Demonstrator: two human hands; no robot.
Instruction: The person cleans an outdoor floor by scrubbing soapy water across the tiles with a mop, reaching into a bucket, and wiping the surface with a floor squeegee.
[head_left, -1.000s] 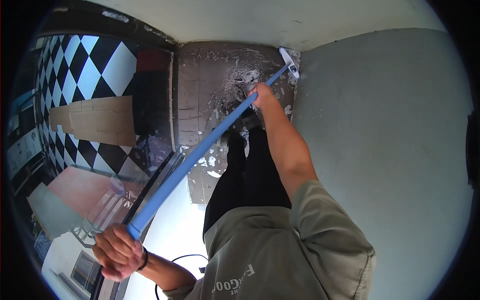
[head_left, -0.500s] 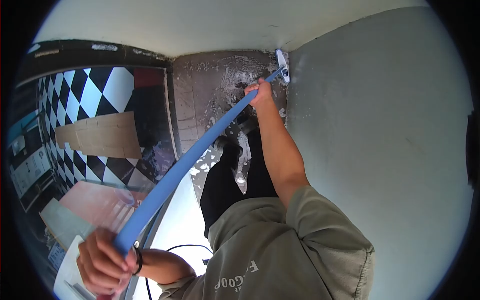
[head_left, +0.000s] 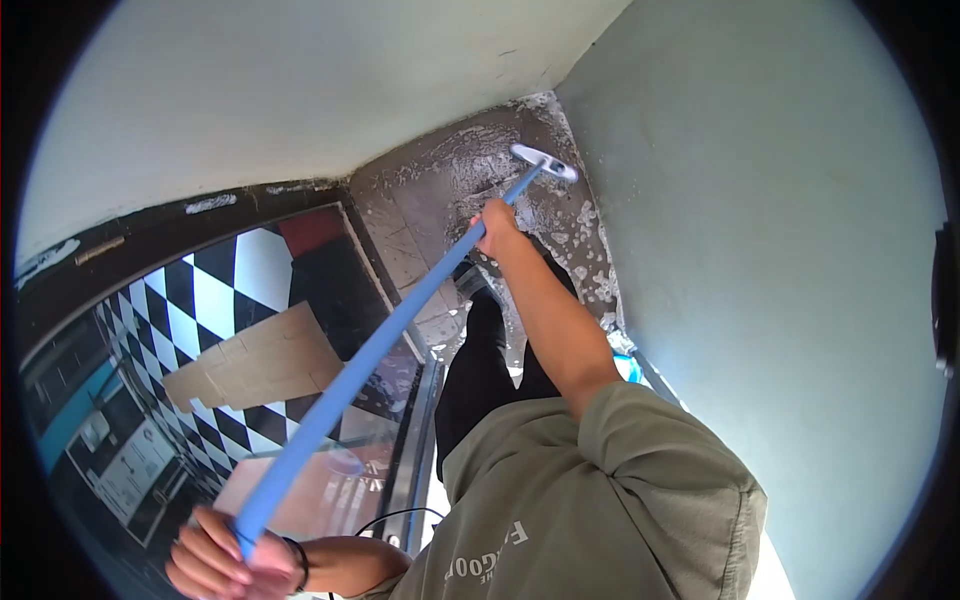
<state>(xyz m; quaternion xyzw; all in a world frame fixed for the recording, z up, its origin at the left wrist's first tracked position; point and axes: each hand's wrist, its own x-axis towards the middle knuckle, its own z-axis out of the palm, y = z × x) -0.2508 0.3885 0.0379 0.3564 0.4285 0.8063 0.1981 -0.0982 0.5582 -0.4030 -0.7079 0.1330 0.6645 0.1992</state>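
Observation:
A long-handled floor scrub brush [head_left: 375, 352] runs slantwise across the view, its thick blue pole nearest to me at the lower left. My left hand [head_left: 228, 558] is wrapped round the pole's upper end, with a dark band on the wrist. Farther down, my right hand [head_left: 494, 230] grips the same pole with the arm stretched out. The white, blue-edged head [head_left: 543, 162] lies on the brown tiled floor [head_left: 400, 195], a little out from the corner; its bristles are hidden. White foam patches are spread on the tiles around it and around my shoes.
A grey wall [head_left: 740, 240] stands to the right and a pale wall [head_left: 300, 90] ahead. At the left is a glass pane with a dark frame [head_left: 375, 270]; black-and-white checks and a cardboard sheet [head_left: 260, 360] show in it. A blue-and-white object [head_left: 627, 368] is partly hidden beside my right arm.
The brush head has come away from the right wall's base, leftward and back toward me, and has turned. Both hands keep their hold. My view has rotated.

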